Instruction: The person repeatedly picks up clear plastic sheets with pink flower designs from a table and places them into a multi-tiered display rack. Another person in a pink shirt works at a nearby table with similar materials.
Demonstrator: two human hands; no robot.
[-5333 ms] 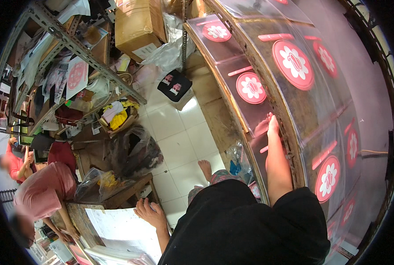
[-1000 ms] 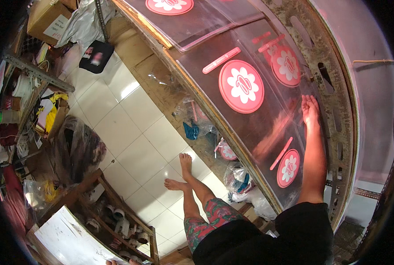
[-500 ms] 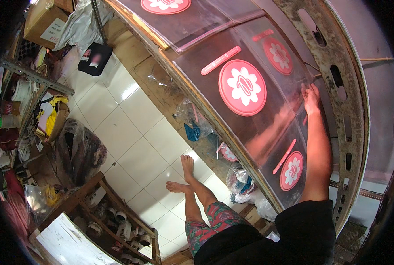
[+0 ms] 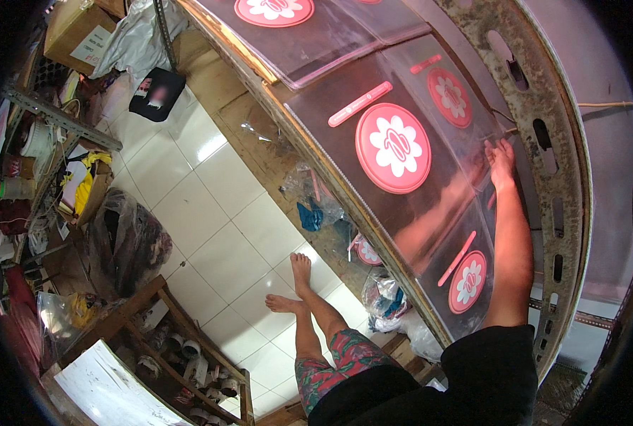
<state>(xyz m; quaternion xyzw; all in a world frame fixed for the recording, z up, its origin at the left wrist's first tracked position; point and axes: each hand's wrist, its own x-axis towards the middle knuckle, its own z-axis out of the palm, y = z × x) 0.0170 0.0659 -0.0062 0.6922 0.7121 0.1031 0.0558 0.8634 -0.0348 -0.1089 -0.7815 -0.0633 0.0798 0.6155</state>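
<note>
Fingers of my right hand rest at the far right edge of a glossy clear plastic sheet on a long dark work table. They look slightly bent and apart, with nothing visible gripped in them. The sheet carries a pink disc with a white flower and a pink strip beside it. A smaller pink disc shows farther back, and another disc is close to my forearm. The forearm's reflection shows in the sheet's surface. My left hand is out of view.
A rusty slotted metal beam runs along the table's right side. Left of the table are a tiled floor, a black bag and cluttered shelves. A wooden rack stands lower left. Crumpled plastic bags lie under the table edge.
The whole view has shifted slightly, so the sheets appear a little lower. My right hand stays at the same far edge, its fingers looking a bit more spread.
</note>
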